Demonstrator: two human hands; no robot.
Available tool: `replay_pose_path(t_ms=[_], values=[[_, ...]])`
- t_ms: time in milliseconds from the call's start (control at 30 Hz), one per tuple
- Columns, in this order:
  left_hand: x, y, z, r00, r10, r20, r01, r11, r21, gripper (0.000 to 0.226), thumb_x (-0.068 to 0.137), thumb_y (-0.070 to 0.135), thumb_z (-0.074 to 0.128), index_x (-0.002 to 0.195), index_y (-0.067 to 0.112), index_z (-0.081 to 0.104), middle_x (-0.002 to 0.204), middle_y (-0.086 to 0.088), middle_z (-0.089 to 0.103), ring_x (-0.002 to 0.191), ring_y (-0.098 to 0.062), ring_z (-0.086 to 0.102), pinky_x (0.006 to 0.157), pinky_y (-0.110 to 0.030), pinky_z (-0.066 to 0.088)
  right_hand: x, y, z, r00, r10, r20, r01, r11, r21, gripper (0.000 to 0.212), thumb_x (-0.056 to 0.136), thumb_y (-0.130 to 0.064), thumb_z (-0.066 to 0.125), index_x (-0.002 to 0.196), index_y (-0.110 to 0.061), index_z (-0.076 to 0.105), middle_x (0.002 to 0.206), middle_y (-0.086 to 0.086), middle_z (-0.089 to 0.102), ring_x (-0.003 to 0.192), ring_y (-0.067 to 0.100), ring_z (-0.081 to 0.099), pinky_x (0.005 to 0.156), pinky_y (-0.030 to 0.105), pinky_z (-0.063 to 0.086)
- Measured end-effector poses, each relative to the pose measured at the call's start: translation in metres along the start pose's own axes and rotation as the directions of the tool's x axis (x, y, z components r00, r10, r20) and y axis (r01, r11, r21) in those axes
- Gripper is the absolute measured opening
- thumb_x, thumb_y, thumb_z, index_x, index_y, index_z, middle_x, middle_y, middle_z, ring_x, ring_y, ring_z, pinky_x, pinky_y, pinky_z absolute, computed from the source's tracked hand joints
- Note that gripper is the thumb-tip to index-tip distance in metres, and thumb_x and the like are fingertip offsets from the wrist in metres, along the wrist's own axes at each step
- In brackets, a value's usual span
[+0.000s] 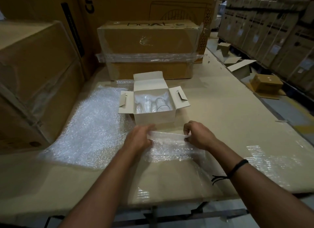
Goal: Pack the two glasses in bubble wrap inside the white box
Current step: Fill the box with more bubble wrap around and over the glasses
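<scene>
**Both hands grip a bubble wrap sheet**

The left hand (141, 137) and right hand (198, 136) each pinch the far edge of a small bubble wrap sheet (171, 147) with curled fingers, near on the bench (220, 109). Just beyond it stands the open white box (154, 116), with two glasses (162, 105) inside amid more wrap.

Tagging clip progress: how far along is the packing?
Done: both glasses sit in the open white box, with some wrap inside. In hand: left hand and right hand pinch a bubble wrap piece in front of the box. Left: likely add that piece, then close the flaps.
</scene>
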State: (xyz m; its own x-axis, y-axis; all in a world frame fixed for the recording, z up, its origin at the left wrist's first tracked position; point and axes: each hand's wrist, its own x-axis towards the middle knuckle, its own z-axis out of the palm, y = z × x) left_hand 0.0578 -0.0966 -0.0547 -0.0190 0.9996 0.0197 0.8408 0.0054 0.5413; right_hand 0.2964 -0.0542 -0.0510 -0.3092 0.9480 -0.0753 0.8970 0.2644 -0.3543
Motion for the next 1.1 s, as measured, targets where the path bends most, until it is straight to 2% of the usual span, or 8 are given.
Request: replay_pose_path(t_ms=[133,233,367,533,667,767,900,1100], values=[[-0.001,-0.010,0.008,0.924,0.282,-0.256,-0.239,0.953,0.189,0.026,0.071,0.006,0.082,0.092,0.018,0.074,0.091,0.004,0.069,0.086,-0.021,0.055,0.076,-0.035,0.043,-0.006,0.003,0.004,0.969,-0.188,-0.162,0.160,0.972,-0.174,0.029,0.069,0.004,0.066,0.074,-0.024,0.058,0.092,-0.003,0.063,0.084,0.025,0.054,0.069,0.036,0.041],[-0.013,-0.023,0.023,0.864,0.418,-0.280,-0.361,0.903,0.233,0.031,0.059,-0.004,0.082,0.079,0.017,0.072,0.081,0.003,0.067,0.078,-0.023,0.056,0.069,-0.037,0.048,-0.007,0.015,0.004,0.989,-0.150,-0.001,0.148,0.975,-0.163,0.032,0.065,-0.002,0.056,0.075,-0.032,0.059,0.100,-0.006,0.066,0.091,0.023,0.058,0.073,0.032,0.044],[-0.034,-0.038,0.028,0.913,0.378,-0.155,-0.350,0.919,0.182,0.022,0.069,0.021,0.064,0.085,0.030,0.075,0.099,0.011,0.064,0.099,-0.018,0.050,0.084,-0.040,0.041,-0.008,0.021,-0.012,0.928,-0.078,0.364,0.085,0.996,-0.004,0.032,0.075,-0.013,0.055,0.095,-0.031,0.073,0.128,-0.011,0.062,0.113,0.019,0.059,0.096,0.032,0.047],[-0.040,-0.036,0.019,0.957,0.282,0.062,-0.288,0.948,0.135,0.057,0.077,0.065,0.032,0.101,0.036,0.074,0.121,0.023,0.054,0.118,-0.007,0.034,0.094,-0.030,0.016,-0.001,0.013,-0.011,0.941,-0.122,0.316,0.159,0.983,-0.093,0.013,0.082,-0.021,0.062,0.087,-0.024,0.073,0.110,-0.005,0.072,0.099,0.021,0.065,0.087,0.034,0.051],[-0.039,-0.028,0.016,0.971,0.235,0.050,-0.240,0.953,0.187,0.027,0.083,0.047,0.058,0.105,0.036,0.070,0.117,0.020,0.060,0.115,-0.009,0.045,0.093,-0.031,0.021,0.000,0.009,-0.004,0.953,-0.090,0.289,0.122,0.988,-0.096,0.028,0.077,-0.014,0.066,0.099,-0.029,0.057,0.105,-0.003,0.064,0.091,0.021,0.059,0.078,0.033,0.052],[-0.037,-0.019,0.015,0.971,0.238,-0.004,-0.236,0.965,0.114,0.038,0.083,0.025,0.071,0.120,0.031,0.065,0.108,0.013,0.063,0.104,-0.011,0.052,0.093,-0.032,0.028,0.006,0.007,-0.004,0.970,-0.116,0.215,0.131,0.990,-0.056,0.038,0.082,-0.012,0.064,0.117,-0.025,0.056,0.107,-0.002,0.062,0.094,0.020,0.058,0.074,0.030,0.046],[-0.028,-0.013,0.017,0.941,0.296,-0.166,-0.276,0.952,0.132,0.041,0.065,-0.005,0.079,0.098,0.017,0.072,0.091,0.000,0.066,0.083,-0.022,0.059,0.075,-0.038,0.050,0.013,0.006,-0.002,0.955,-0.291,-0.058,0.274,0.940,-0.205,0.020,0.082,-0.008,0.060,0.098,-0.020,0.064,0.100,0.000,0.061,0.091,0.027,0.058,0.065,0.031,0.042],[-0.038,-0.017,0.033,0.955,0.268,-0.126,-0.238,0.949,0.207,0.023,0.076,0.021,0.062,0.092,0.026,0.077,0.095,0.006,0.064,0.087,-0.019,0.059,0.080,-0.038,0.048,0.008,0.019,0.004,0.920,-0.370,0.127,0.391,0.885,-0.253,0.027,0.080,-0.013,0.059,0.101,-0.026,0.069,0.121,-0.004,0.060,0.108,0.022,0.053,0.085,0.031,0.042]])
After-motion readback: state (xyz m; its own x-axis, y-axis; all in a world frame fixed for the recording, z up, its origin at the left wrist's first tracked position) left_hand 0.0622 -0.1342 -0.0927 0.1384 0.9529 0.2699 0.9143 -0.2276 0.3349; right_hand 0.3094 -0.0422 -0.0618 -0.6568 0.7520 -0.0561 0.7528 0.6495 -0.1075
